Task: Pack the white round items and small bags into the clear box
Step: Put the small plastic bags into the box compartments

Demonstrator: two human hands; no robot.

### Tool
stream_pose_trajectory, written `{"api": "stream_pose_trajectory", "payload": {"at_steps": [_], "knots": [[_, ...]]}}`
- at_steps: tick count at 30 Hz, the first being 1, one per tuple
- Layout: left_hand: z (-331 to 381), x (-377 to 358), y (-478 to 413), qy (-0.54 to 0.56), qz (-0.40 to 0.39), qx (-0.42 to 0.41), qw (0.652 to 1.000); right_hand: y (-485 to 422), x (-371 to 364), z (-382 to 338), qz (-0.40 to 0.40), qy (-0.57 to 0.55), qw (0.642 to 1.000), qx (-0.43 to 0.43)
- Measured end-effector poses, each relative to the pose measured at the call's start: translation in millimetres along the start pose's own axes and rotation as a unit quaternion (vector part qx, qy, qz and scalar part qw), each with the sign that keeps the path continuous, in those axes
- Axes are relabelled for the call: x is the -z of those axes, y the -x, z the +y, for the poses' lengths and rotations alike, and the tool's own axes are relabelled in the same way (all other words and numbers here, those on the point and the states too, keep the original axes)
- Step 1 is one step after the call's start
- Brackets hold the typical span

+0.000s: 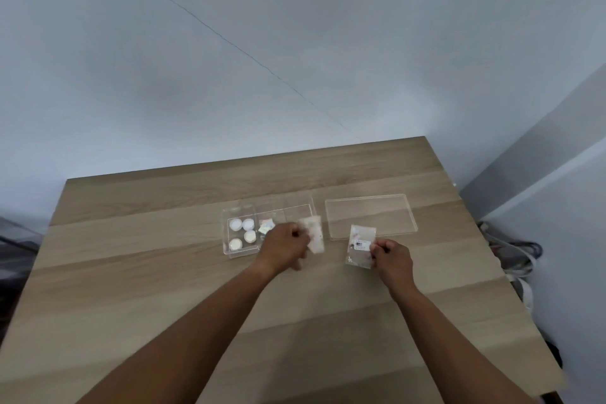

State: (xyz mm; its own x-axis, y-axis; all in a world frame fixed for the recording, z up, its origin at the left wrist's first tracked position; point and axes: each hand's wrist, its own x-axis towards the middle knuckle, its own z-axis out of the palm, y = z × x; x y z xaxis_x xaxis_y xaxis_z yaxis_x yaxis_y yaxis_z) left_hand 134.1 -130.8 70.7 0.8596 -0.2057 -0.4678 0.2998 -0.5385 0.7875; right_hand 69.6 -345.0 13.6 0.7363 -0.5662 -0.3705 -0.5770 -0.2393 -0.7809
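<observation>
- Wood-grain table (164, 272) under both bare forearms; pale wall behind.
- Left hand (284, 244) curled tight, fingers pinched on a small clear bag (314, 233); bag blurred, contents not legible.
- Held bag sticks out to the right of the left grip, over the near right end of the clear box (236, 252).
- Clear box just left of and behind the left grip, lid off, resting on the table.
- Four white round items (242, 233) inside the box at its left end, two by two, well left of the left grip.
- One small iridescent bag (266, 227) inside the box, just beyond the left knuckles, partly hidden by the hand.
- Right hand (390, 254) closed, thumb and fingers pinched on the right edge of a second small clear bag (360, 246).
- Second bag extends left of the right grip, printed label near the fingertips; cannot tell whether lifted or touching the table.
- Flat clear lid (370, 215) on the table just beyond the right grip, right of the box, apart from it.
- Two held bags near each other, not touching.
- Grey cables (518, 256) on the floor past the table's right edge.
</observation>
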Motion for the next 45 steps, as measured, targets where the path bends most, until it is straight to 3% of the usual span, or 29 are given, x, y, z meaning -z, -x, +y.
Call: {"api": "stream_pose_trajectory", "payload": {"at_steps": [4,12,17,27,32,37,45], "knots": [[15,24,-25,-0.010,0.043,0.010,0.999,-6,-2,-1,0.000,-0.010,1.000,-0.003],[22,21,-53,-0.103,0.041,0.064,0.992,-12,-2,2,0.004,-0.005,1.000,-0.013],[21,11,-62,-0.151,0.082,0.060,0.983,-15,-1,4,0.013,-0.008,1.000,-0.008],[18,4,-69,-0.300,0.072,0.015,0.951,-20,-5,1,0.006,0.005,1.000,-0.008],[13,10,-65,-0.288,0.081,-0.037,0.954,-24,-7,-12,0.004,-0.001,1.000,0.001],[3,35,-46,-0.251,0.148,-0.072,0.954,-23,-8,-36,-0.008,-0.039,0.999,0.019],[-50,77,-31,-0.225,0.274,-0.005,0.935,-14,-34,-87,-0.087,-0.047,0.994,0.040]]}}
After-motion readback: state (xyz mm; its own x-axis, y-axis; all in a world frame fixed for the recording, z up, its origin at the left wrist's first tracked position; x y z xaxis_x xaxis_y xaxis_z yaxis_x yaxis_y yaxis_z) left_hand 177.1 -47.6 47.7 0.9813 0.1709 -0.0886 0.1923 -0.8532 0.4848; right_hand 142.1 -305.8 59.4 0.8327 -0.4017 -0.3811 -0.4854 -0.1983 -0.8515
